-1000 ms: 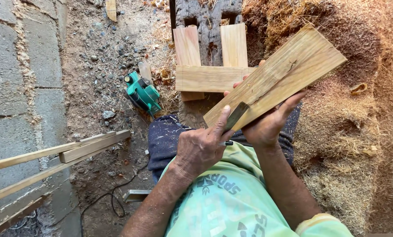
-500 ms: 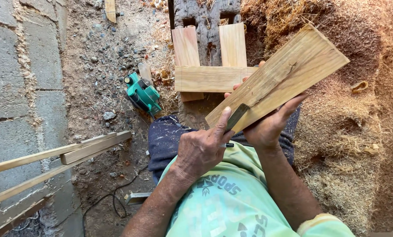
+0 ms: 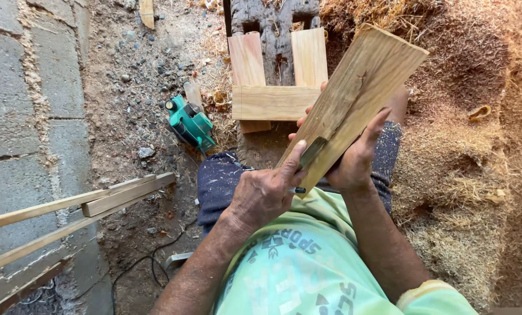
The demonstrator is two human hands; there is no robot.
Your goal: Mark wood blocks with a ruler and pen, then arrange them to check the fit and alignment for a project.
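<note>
My right hand (image 3: 354,160) grips the near end of a pale wooden board (image 3: 366,81), which slants up and away to the right above my lap. My left hand (image 3: 264,195) is closed around a small flat-bladed tool (image 3: 312,153), probably a chisel. Its dark blade lies against the board's near left edge, with my thumb stretched along it. Both hands meet at the board's lower end, over my dark dusty shorts. The tool's handle is mostly hidden in my fist.
A green handheld power tool (image 3: 189,123) lies on the dirt to the left, its cable (image 3: 150,262) trailing toward me. A joined wooden frame (image 3: 272,102) rests ahead. Long slats (image 3: 86,204) cross concrete blocks (image 3: 16,105) at left. Sawdust (image 3: 465,192) is heaped at right.
The board has swung steeper, its far end moving up and to the left. Both hands keep their grip at the near end.
</note>
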